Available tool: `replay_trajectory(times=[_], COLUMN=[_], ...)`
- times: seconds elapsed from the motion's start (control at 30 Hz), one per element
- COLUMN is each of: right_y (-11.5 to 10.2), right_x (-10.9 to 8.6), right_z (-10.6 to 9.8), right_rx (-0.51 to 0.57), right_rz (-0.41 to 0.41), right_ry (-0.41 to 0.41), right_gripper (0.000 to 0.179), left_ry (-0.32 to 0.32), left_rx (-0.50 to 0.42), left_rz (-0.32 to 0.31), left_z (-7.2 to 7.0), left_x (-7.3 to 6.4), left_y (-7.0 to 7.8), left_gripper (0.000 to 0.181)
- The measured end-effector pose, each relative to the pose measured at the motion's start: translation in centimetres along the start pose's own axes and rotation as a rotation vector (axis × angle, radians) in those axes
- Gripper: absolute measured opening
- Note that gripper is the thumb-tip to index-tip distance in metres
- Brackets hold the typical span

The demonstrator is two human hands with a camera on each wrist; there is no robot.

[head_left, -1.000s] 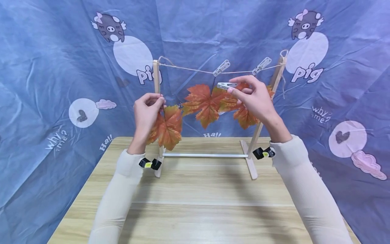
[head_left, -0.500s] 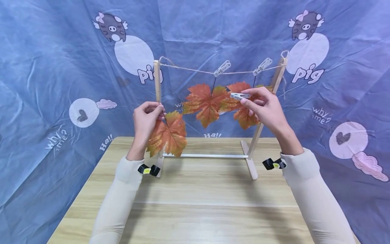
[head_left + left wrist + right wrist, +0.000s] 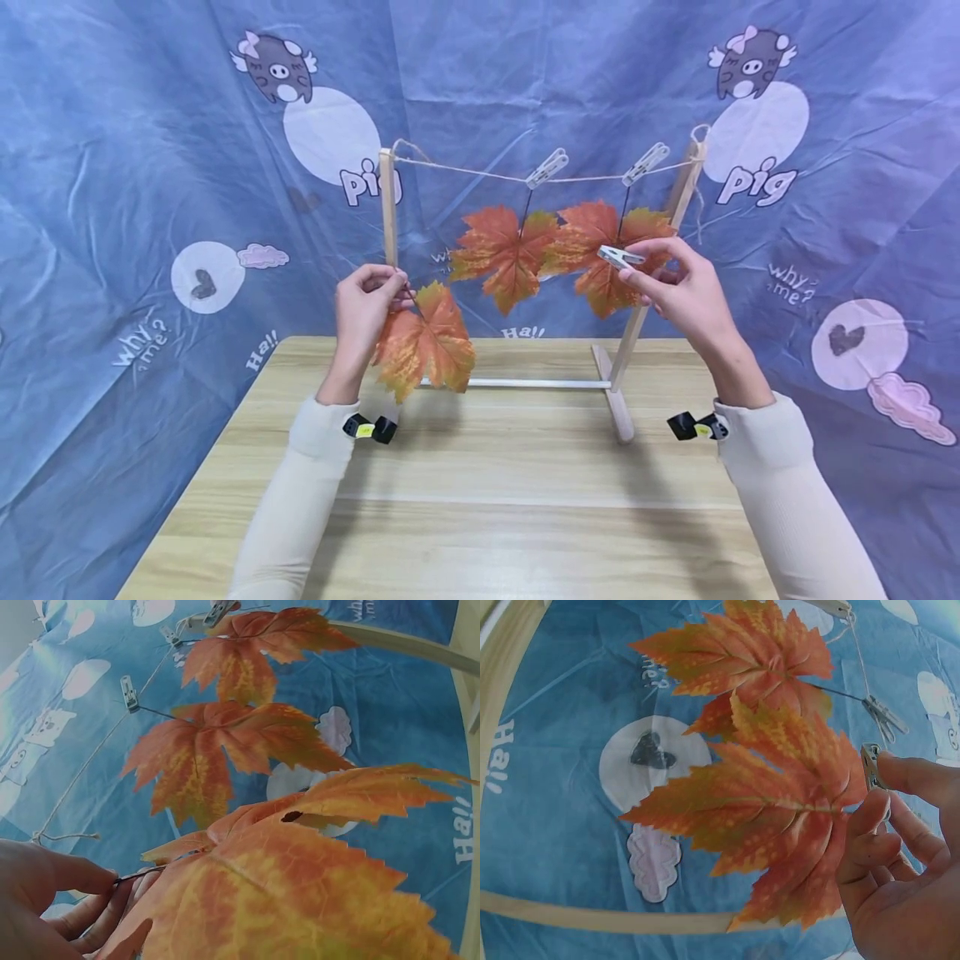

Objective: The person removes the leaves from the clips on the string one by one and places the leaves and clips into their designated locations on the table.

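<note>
My left hand (image 3: 367,302) pinches the thin dark stem of an orange maple leaf (image 3: 427,342), which hangs in front of the rack's left post. In the left wrist view that leaf (image 3: 277,892) spreads out from the fingertips. Between thumb and fingers my right hand (image 3: 678,283) grips a pale clothespin (image 3: 621,257) by its handle end, in front of the right hanging leaf (image 3: 592,225). Another leaf (image 3: 504,258) hangs left of it. Each hangs by its stem from a clothespin, one at the middle (image 3: 547,168), one further right (image 3: 646,164), on the twine (image 3: 480,172).
Wooden posts, left (image 3: 387,204) and right (image 3: 684,187), carry the twine. A white rod (image 3: 536,383) joins them low down, and a wooden foot (image 3: 615,408) stands on the table (image 3: 495,533). Behind hangs a blue printed cloth (image 3: 480,75).
Both hands have come down, away from the twine. The left has lowered its leaf slightly rightward; the right has carried its clothespin down and to the right, uncovering the right hanging leaf.
</note>
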State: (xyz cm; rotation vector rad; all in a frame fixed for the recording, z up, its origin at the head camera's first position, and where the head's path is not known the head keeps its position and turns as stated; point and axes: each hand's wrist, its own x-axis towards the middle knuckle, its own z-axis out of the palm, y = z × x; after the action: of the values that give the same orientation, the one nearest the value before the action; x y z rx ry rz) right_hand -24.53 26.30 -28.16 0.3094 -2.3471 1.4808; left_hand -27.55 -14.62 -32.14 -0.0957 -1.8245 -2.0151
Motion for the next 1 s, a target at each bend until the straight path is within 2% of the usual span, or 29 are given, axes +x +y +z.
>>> replay_trajectory(times=[0.37, 0.53, 0.73, 1.0], right_y=[2.5, 3.6, 4.6, 6.4], right_x=[-1.6, -2.4, -3.4, -4.6], right_z=[-1.4, -1.8, -2.1, -2.4], right_rx=[0.001, 0.041, 0.023, 0.045], right_rz=[0.057, 0.085, 0.135, 0.150], right_ry=[-0.001, -0.009, 0.020, 0.009], right_gripper=[0.037, 0.034, 0.034, 0.029], left_ry=[-0.024, -0.018, -0.023, -0.040], left_rx=[-0.038, -0.028, -0.042, -0.063], left_rz=[-0.071, -0.108, -0.143, -0.197], left_z=[-0.2, -0.5, -0.8, -1.0], left_x=[-0.9, -1.3, -1.9, -2.7], left_y=[-1.1, -1.9, -2.9, -4.3], left_gripper=[0.004, 0.010, 0.011, 0.009])
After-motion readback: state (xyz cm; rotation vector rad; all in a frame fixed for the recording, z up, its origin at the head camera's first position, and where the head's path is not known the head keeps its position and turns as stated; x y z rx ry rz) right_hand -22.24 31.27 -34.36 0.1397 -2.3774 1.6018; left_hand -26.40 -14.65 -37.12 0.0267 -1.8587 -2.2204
